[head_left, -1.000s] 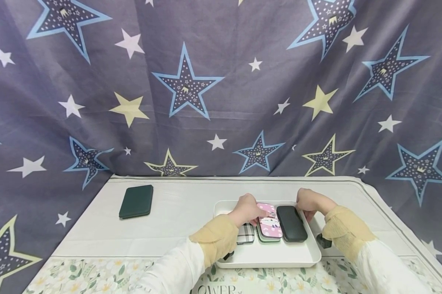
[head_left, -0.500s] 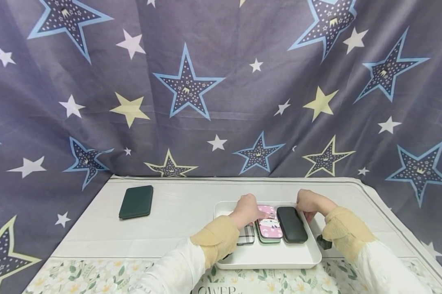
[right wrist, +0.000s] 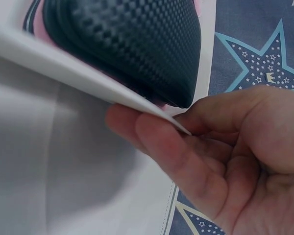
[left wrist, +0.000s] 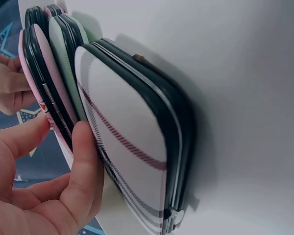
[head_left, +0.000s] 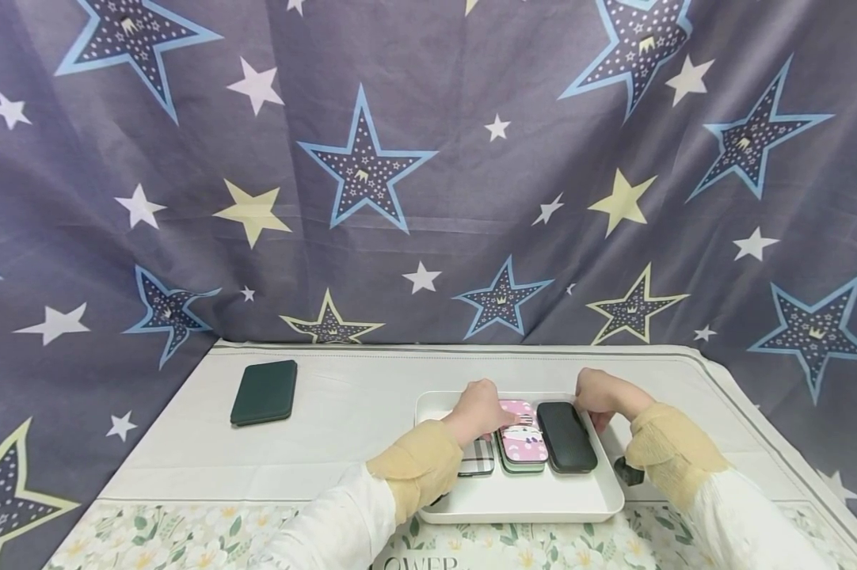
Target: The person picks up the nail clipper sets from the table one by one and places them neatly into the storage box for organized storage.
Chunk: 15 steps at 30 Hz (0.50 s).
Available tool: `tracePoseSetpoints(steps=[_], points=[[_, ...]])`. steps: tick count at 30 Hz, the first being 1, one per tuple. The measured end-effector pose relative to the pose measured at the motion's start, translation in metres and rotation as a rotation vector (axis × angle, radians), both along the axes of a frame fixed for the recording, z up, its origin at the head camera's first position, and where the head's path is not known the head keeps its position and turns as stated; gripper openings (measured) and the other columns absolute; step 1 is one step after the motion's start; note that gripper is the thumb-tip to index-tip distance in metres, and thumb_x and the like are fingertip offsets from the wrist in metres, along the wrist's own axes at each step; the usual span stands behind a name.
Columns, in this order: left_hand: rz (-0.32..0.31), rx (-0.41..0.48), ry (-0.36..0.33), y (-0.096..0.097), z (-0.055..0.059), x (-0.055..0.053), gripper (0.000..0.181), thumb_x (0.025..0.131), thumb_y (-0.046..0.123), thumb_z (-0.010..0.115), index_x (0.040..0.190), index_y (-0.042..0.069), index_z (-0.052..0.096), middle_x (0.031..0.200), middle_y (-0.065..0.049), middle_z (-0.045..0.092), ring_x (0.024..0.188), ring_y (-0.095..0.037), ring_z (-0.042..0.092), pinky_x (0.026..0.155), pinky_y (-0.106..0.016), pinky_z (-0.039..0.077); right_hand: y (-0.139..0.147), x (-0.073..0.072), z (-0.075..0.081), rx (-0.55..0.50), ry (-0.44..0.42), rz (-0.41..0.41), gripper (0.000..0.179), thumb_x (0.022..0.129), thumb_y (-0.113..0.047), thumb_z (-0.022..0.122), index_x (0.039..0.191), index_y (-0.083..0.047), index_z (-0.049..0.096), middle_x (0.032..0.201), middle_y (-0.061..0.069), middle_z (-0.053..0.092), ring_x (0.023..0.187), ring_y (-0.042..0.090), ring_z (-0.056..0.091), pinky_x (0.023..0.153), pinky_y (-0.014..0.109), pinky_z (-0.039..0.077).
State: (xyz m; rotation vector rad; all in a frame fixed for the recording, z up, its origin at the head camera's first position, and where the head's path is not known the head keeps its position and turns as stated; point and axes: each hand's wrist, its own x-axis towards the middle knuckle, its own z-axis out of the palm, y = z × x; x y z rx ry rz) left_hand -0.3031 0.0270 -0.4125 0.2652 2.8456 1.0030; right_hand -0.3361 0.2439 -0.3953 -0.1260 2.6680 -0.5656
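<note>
My left hand [head_left: 477, 410] pinches a small pink polka-dot hinged case [head_left: 523, 445], thumb on its printed face and fingers at its left side. Under it lies a light green case [left wrist: 63, 54], mostly covered. Left of these, partly behind my wrist, is a white plaid case [left wrist: 122, 132] with a dark edge and metal clasp. At the tray's right wall, my right hand [head_left: 603, 394] grips the white tray [head_left: 521, 503] rim between thumb and fingers. Beside that rim lies a black woven-textured case [right wrist: 137, 44], with pink showing under it.
A dark green flat case [head_left: 264, 392] lies apart on the left of the white tablecloth [head_left: 350, 412]. A floral cloth [head_left: 172, 530] covers the near edge. A grey star-patterned curtain [head_left: 428, 198] hangs behind the table.
Both hands stay nearly where they were. The pink case has shifted very slightly and lies a little flatter over the green one.
</note>
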Motion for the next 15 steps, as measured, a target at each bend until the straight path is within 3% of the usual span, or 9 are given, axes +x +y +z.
tracePoseSetpoints(steps=[5,9,12,15], points=[[-0.034,0.049,-0.038,-0.004,0.006,0.003,0.025,0.081,0.019,0.073,0.073,-0.002,0.062,0.06,-0.01,0.061,0.049,-0.022,0.066,0.04,-0.023,0.049,0.0,0.0,0.0,0.005,-0.001,0.002,0.014,0.084,0.002,0.054,0.075,0.005,0.064,0.055,0.012,0.061,0.046,0.018,0.064,0.049,0.029,0.056],[-0.065,0.076,-0.057,-0.009,0.015,0.008,0.028,0.085,0.019,0.066,0.065,0.003,0.058,0.053,-0.005,0.058,0.05,-0.024,0.066,0.044,-0.025,0.052,-0.001,0.001,0.001,0.002,0.003,0.003,0.012,0.084,0.003,0.054,0.08,0.007,0.064,0.056,0.012,0.061,0.046,0.018,0.064,0.049,0.029,0.056],[-0.095,0.031,-0.051,-0.011,0.021,0.011,0.028,0.087,0.023,0.064,0.068,0.003,0.058,0.057,-0.006,0.058,0.052,-0.024,0.066,0.043,-0.024,0.05,-0.001,0.002,0.002,0.0,0.0,-0.002,0.012,0.085,0.002,0.054,0.084,0.009,0.065,0.057,0.012,0.061,0.047,0.019,0.064,0.049,0.029,0.056],[-0.159,-0.062,-0.007,-0.012,0.027,0.016,0.031,0.088,0.028,0.062,0.087,-0.003,0.064,0.077,-0.013,0.066,0.066,-0.024,0.068,0.055,-0.025,0.053,-0.002,0.001,0.003,0.006,-0.005,0.005,0.013,0.085,0.002,0.054,0.085,0.009,0.065,0.057,0.012,0.061,0.047,0.019,0.064,0.049,0.029,0.056]])
